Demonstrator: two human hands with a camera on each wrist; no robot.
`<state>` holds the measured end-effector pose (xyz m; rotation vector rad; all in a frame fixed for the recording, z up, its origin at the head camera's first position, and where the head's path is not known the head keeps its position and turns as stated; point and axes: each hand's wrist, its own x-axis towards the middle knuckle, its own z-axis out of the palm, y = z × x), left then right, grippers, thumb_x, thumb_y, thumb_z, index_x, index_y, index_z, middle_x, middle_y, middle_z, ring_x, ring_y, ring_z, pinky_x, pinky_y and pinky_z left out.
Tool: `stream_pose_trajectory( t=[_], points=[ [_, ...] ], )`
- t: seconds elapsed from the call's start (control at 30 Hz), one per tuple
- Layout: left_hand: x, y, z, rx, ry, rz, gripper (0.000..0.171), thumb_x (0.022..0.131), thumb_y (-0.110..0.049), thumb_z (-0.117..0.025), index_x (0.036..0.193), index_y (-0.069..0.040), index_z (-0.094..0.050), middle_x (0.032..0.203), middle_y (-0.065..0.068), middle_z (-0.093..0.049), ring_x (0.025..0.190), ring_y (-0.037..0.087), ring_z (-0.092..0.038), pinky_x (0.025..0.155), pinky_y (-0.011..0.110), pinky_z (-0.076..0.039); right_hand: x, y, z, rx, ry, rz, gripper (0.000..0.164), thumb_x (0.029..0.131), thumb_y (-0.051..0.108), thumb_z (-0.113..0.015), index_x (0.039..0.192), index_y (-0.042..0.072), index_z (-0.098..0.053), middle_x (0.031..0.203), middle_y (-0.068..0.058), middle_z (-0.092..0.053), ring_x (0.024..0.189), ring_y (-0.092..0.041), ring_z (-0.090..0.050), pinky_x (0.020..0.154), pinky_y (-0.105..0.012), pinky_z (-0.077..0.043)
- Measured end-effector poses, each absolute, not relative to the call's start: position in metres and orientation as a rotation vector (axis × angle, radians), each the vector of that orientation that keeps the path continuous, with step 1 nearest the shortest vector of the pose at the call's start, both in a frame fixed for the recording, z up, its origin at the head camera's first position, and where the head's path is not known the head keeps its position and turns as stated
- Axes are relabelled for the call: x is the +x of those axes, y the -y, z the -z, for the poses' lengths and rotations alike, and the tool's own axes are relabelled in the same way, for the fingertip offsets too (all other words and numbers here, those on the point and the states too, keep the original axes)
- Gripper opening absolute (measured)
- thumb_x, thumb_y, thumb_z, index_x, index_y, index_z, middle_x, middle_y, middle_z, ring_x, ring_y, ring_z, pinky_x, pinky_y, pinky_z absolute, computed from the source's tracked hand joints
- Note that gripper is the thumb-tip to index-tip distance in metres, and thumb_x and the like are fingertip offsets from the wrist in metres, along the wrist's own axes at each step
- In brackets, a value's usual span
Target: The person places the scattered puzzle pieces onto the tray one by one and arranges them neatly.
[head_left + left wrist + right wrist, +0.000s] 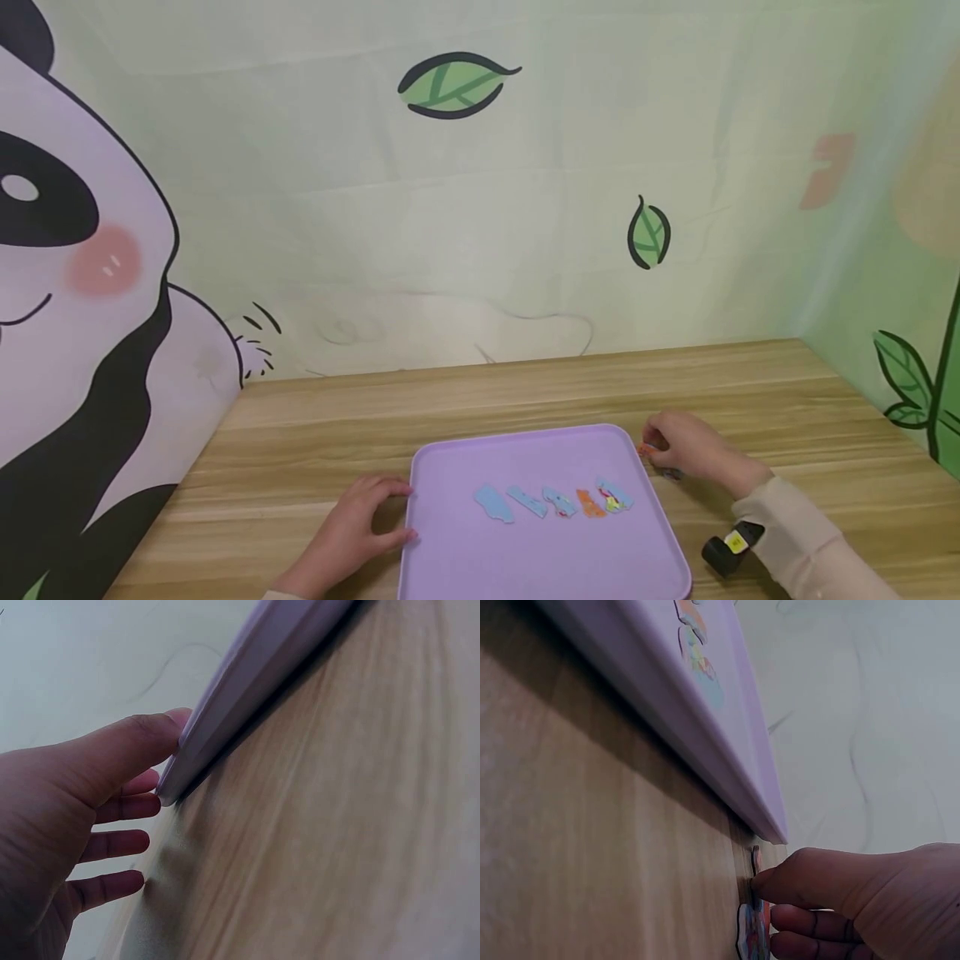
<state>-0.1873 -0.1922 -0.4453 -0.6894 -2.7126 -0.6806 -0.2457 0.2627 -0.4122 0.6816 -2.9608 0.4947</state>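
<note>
A pale purple tray [525, 567] lies on the wooden table. My left hand [352, 525] rests at its left side, thumb and fingertips touching the rim, the other fingers loosely spread in the left wrist view. Past the tray's far right corner, my right hand [690, 450] pinches an orange puzzle piece [644, 449] low over the table. A multicoloured piece [750, 930] is close under those fingers, partly hidden. On the tray lie several pieces in a row: plain blue [492, 503], narrow blue [528, 502], patterned blue [559, 502], orange [590, 503] and multicoloured [615, 495].
A black strap device with a yellow label [736, 542] sits at my right wrist. Behind the wooden table [337, 417] hangs a pale green backdrop [525, 250] with leaves and a large panda [112, 250] on the left.
</note>
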Motion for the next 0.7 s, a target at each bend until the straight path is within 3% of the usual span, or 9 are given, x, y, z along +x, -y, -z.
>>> stream_pose_trajectory(
  t=[0.27, 0.7],
  points=[
    [-0.188, 0.193, 0.447, -0.718, 2.682, 0.665, 0.044, 0.069, -0.028, -0.084, 0.105, -0.013, -0.066, 0.111, 0.001, -0.065, 0.106, 0.022, -0.059, 0.093, 0.044, -0.051, -0.244, -0.265, 0.41, 0.637, 2.952, -0.568, 0.013, 0.077, 0.01, -0.071, 0.085, 0.005, -0.063, 0.075, 0.001, -0.063, 0.069, -0.009, -0.056, 0.061, -0.025, -0.049],
    [-0.188, 0.192, 0.446, -0.697, 2.7, 0.683, 0.043, 0.069, -0.029, -0.084, 0.105, -0.013, -0.067, 0.112, 0.0, -0.065, 0.107, 0.023, -0.059, 0.094, 0.044, -0.051, -0.24, -0.263, 0.397, 0.579, 2.921, -0.546, 0.015, 0.078, 0.011, -0.073, 0.087, 0.003, -0.065, 0.075, 0.0, -0.063, 0.068, -0.009, -0.054, 0.059, -0.023, -0.048]
  ],
)
